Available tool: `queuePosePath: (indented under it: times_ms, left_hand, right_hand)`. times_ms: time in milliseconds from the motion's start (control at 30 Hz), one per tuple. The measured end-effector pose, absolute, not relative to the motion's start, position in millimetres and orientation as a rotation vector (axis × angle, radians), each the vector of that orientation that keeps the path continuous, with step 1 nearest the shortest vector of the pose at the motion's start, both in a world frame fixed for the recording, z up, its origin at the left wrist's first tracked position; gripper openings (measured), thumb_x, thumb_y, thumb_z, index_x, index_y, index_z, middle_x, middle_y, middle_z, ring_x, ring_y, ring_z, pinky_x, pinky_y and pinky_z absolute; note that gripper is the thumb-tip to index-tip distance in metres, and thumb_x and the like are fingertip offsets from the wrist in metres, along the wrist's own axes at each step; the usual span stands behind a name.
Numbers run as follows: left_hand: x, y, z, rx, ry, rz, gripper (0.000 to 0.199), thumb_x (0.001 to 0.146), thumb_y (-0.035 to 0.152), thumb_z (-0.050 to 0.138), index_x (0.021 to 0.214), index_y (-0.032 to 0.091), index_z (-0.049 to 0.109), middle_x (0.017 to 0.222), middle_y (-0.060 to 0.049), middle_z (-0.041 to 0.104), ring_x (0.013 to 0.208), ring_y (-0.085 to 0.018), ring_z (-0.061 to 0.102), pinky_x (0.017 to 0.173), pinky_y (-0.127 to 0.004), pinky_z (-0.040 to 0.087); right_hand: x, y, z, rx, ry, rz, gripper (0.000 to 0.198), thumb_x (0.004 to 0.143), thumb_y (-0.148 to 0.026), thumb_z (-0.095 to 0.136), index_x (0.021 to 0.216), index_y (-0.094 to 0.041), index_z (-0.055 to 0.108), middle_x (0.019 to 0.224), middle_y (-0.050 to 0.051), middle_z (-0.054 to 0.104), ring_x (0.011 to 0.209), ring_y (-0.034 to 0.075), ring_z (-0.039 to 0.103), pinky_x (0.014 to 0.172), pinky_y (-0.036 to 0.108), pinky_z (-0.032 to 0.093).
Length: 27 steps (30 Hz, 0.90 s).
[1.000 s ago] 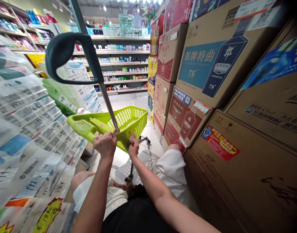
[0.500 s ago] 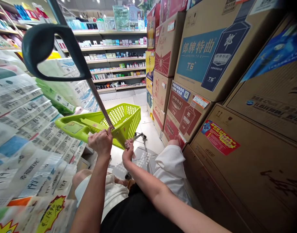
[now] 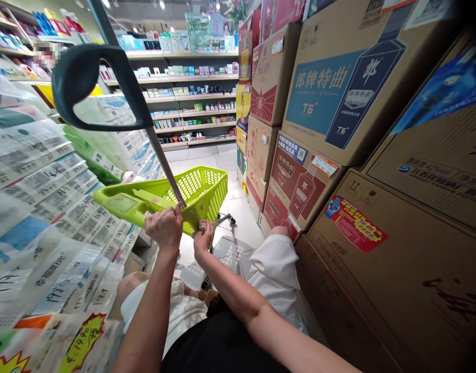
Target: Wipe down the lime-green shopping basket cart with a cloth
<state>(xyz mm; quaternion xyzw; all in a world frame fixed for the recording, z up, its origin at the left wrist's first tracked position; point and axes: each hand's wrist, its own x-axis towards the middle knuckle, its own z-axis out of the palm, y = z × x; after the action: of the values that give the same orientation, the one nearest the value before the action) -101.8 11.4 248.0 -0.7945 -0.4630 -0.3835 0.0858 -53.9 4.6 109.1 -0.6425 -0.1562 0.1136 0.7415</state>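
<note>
Two bare hands of yours meet at the near end of a green basket on wheels, which sits ahead of your knees, slightly left of centre in the aisle. Your left hand has its grip curled into a fist at the basket's edge, thumb up beside the foot of the metal pole. Your right hand is lower and just to the right, its fingers bent in against the end of the basket; whether that grip pinches something you cannot tell, since the fingers hide it. The pole leans up and to the left, carrying a dark looped handle above your left hand. Under the basket, a caster rests on the tiled floor. On your left, plastic-wrapped packs are stacked close, with a yellow starburst price tag near the bottom. On your right rises a wall of cartons, one bearing a red label. Beyond the basket, shelves hold rows of small boxes and bottles.
</note>
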Motion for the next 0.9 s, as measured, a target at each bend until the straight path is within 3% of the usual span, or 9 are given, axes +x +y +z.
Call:
queuePosePath:
  times_ms: [167, 300, 367, 467, 600, 767, 900]
  left_hand:
    - [-115.1, 17.3, 259.0, -2.474, -1.415, -1.150, 0.049, 0.097, 0.050, 0.041, 0.075, 0.020, 0.072, 0.075, -0.013, 0.071, 0.081, -0.028, 0.064, 0.084, -0.042, 0.039]
    - [-148.4, 54.0, 271.0, -2.484, -1.384, -1.380, 0.046, 0.098, 0.048, 0.038, 0.099, 0.022, 0.076, 0.098, -0.009, 0.076, 0.101, -0.027, 0.064, 0.106, -0.048, 0.035]
    - [-161.3, 72.9, 271.5, -2.573, -1.383, -1.390, 0.046, 0.098, 0.044, 0.037, 0.094, 0.022, 0.077, 0.091, -0.009, 0.076, 0.112, -0.028, 0.061, 0.113, -0.049, 0.030]
    - [-167.1, 86.3, 266.4, -2.673, -1.444, -1.381, 0.047, 0.097, 0.040, 0.036, 0.079, 0.024, 0.077, 0.069, -0.008, 0.069, 0.121, -0.029, 0.057, 0.116, -0.049, 0.028]
    - [-161.4, 80.3, 260.7, -2.617, -1.485, -1.452, 0.048, 0.098, 0.038, 0.037, 0.073, 0.025, 0.076, 0.065, -0.007, 0.064, 0.121, -0.028, 0.057, 0.117, -0.049, 0.025]
    - [-158.1, 69.9, 261.5, -2.600, -1.525, -1.498, 0.047, 0.098, 0.035, 0.039, 0.069, 0.025, 0.074, 0.065, -0.007, 0.063, 0.120, -0.028, 0.057, 0.117, -0.050, 0.025]
    - [-156.3, 64.7, 260.6, -2.601, -1.529, -1.520, 0.047, 0.097, 0.035, 0.039, 0.067, 0.025, 0.072, 0.065, -0.007, 0.064, 0.121, -0.028, 0.056, 0.118, -0.051, 0.024]
  right_hand:
    - [-40.9, -5.3, 170.0, -1.263, -0.576, 0.216, 0.058, 0.087, -0.011, 0.046, 0.143, -0.024, 0.054, 0.154, 0.008, 0.051, 0.144, 0.021, 0.044, 0.122, 0.043, 0.033]
    - [-7.1, -1.1, 205.2, -1.281, -0.791, 0.245, 0.050, 0.085, -0.009, 0.045, 0.127, -0.024, 0.068, 0.141, 0.004, 0.065, 0.138, 0.021, 0.049, 0.123, 0.046, 0.030]
    - [11.6, 6.7, 213.6, -1.305, -0.845, 0.309, 0.042, 0.083, -0.010, 0.047, 0.111, -0.023, 0.075, 0.128, 0.003, 0.072, 0.133, 0.022, 0.053, 0.122, 0.045, 0.031]
    - [22.7, 15.6, 223.5, -1.258, -0.867, 0.478, 0.029, 0.084, -0.018, 0.050, 0.096, -0.021, 0.077, 0.109, 0.002, 0.077, 0.114, 0.020, 0.064, 0.111, 0.040, 0.044]
    - [5.8, 12.0, 248.1, -1.057, -0.719, 0.655, 0.025, 0.087, -0.037, 0.058, 0.099, -0.021, 0.073, 0.089, 0.000, 0.076, 0.083, 0.016, 0.068, 0.084, 0.028, 0.057]
    - [-5.6, 1.9, 292.8, -0.593, -0.671, 0.718, 0.036, 0.094, -0.046, 0.051, 0.119, -0.022, 0.062, 0.102, 0.002, 0.074, 0.087, 0.015, 0.070, 0.083, 0.030, 0.060]
    - [5.9, 4.0, 291.4, -0.531, -0.727, 0.923, 0.039, 0.099, -0.047, 0.037, 0.101, -0.019, 0.064, 0.088, 0.004, 0.074, 0.083, 0.018, 0.071, 0.078, 0.033, 0.062]
